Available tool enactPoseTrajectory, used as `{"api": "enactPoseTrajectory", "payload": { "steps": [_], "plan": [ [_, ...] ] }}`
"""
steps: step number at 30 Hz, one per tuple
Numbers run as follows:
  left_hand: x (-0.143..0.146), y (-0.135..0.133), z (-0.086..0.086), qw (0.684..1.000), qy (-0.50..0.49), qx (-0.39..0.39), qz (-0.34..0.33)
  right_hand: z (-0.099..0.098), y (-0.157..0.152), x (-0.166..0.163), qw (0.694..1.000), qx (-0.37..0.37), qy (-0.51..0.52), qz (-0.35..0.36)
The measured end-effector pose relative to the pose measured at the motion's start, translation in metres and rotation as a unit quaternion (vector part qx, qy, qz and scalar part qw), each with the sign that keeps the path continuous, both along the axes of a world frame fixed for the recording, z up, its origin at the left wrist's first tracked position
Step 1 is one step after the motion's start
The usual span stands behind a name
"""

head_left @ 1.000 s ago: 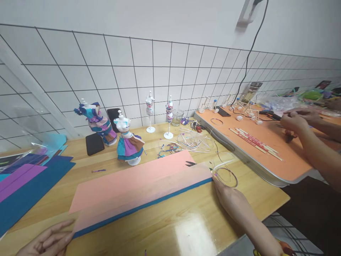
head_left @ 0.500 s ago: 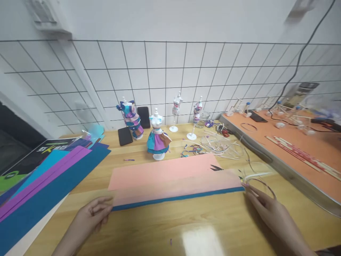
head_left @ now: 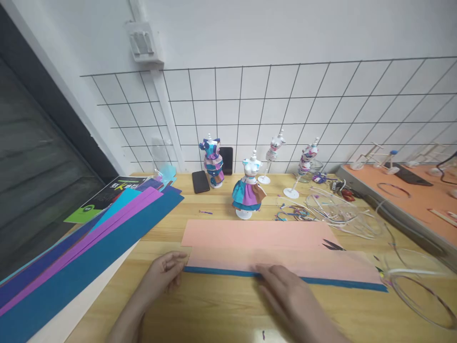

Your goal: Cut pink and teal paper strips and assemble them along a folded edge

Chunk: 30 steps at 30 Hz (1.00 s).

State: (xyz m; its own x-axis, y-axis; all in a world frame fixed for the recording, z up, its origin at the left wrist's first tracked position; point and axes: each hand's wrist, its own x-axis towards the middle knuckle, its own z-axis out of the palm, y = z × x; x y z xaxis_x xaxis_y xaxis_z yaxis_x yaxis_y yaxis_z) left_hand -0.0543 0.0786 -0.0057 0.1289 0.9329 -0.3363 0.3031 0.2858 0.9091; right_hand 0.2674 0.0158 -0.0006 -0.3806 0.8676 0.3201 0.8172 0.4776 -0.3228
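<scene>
A long pink sheet (head_left: 257, 232) lies across the wooden table, with a pale, sheer strip (head_left: 332, 262) over its near part and a narrow blue band (head_left: 221, 272) along the near edge. At the left end, my left hand (head_left: 162, 276) pinches the corner of the sheer strip between thumb and fingers. My right hand (head_left: 289, 295), slightly blurred, rests its outstretched fingers on the strip's middle, over the blue band. Dark scissors (head_left: 332, 245) show in part at the right, their handles near the strip's right end.
Small dress forms stand behind, one in a colourful skirt (head_left: 249, 194). Two phones lie or lean nearby, including a black phone (head_left: 200, 182). Coloured sheets (head_left: 117, 243) are stacked left. Tangled clear strips (head_left: 332, 212) lie right, beside a raised orange surface (head_left: 403, 195).
My right hand has left the strip's right end and moved left to its middle. My left hand stays at the left end. The camera view has turned left.
</scene>
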Motion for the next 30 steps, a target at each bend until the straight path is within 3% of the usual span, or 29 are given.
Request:
{"api": "enactPoseTrajectory", "payload": {
  "steps": [5, 10, 23, 30],
  "plan": [
    [-0.002, -0.002, 0.000, 0.999, -0.033, 0.008, 0.009, -0.005, 0.031, -0.085, 0.993, 0.073, -0.059, 0.065],
    [-0.004, -0.002, 0.000, 0.999, -0.040, -0.001, 0.001, -0.013, 0.052, -0.128, 0.980, 0.115, -0.131, 0.099],
    [-0.005, 0.000, 0.000, 0.995, -0.076, -0.022, 0.060, -0.018, 0.061, -0.131, 0.977, 0.146, -0.090, 0.126],
    [0.007, -0.009, 0.003, 0.988, -0.123, -0.087, 0.017, -0.016, 0.058, -0.132, 0.976, 0.157, -0.076, 0.131]
  ]
}}
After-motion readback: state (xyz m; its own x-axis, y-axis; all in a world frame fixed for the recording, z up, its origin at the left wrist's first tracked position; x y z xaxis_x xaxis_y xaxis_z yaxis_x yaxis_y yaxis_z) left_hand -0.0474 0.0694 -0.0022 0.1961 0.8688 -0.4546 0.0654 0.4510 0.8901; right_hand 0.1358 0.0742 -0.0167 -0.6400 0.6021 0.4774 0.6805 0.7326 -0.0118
